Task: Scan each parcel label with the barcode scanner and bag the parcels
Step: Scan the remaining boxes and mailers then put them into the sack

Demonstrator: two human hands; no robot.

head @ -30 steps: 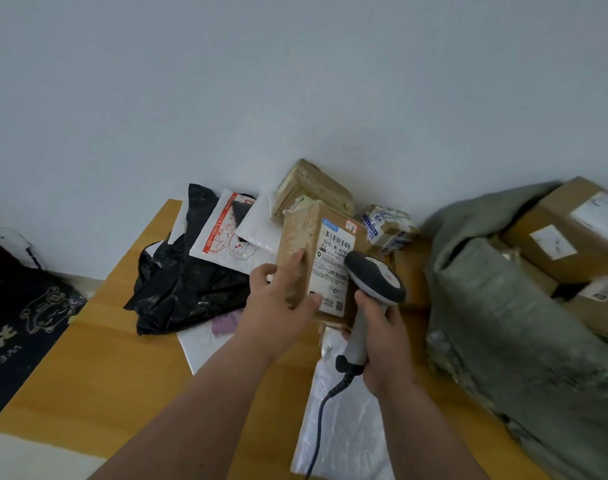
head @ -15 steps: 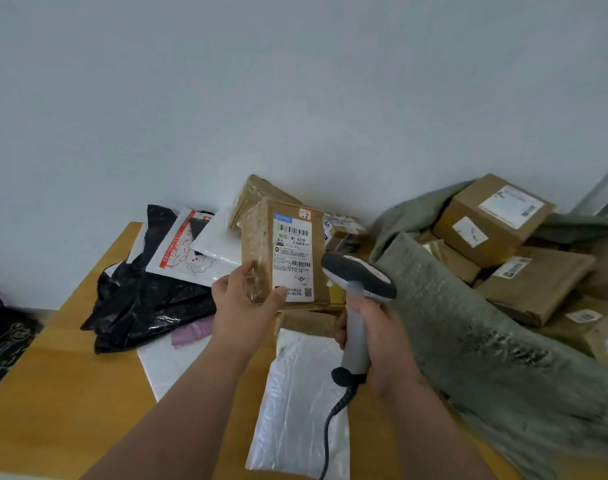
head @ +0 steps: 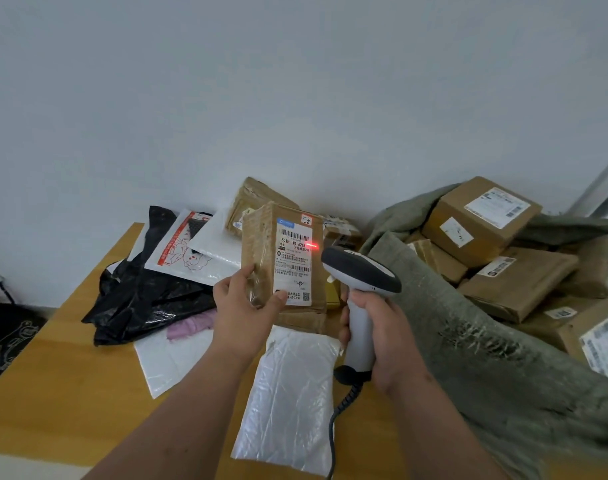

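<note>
My left hand (head: pixel 241 306) holds a small brown cardboard parcel (head: pixel 261 251) upright above the table, its white label (head: pixel 293 265) facing me. A red scan line glows at the label's right edge. My right hand (head: pixel 378 336) grips the handle of a grey-and-black barcode scanner (head: pixel 361 275), whose head points at the label from the right, close but not touching. A large grey-green woven bag (head: pixel 475 344) lies open at the right with several labelled cardboard boxes (head: pixel 482 216) inside it.
On the wooden table (head: pixel 63 386) lie a black plastic parcel (head: pixel 146 292), white mailers (head: pixel 288 396), a red-printed white mailer (head: pixel 181 244) and more brown parcels (head: pixel 257 195) against the wall. A dark doormat (head: pixel 4 337) lies on the floor at left. The scanner cable (head: pixel 337 424) runs down toward me.
My left hand has lifted the parcel off the pile and turned its label squarely toward me. The scanner's red line now shows on the label. The view has shifted right, showing more of the bag.
</note>
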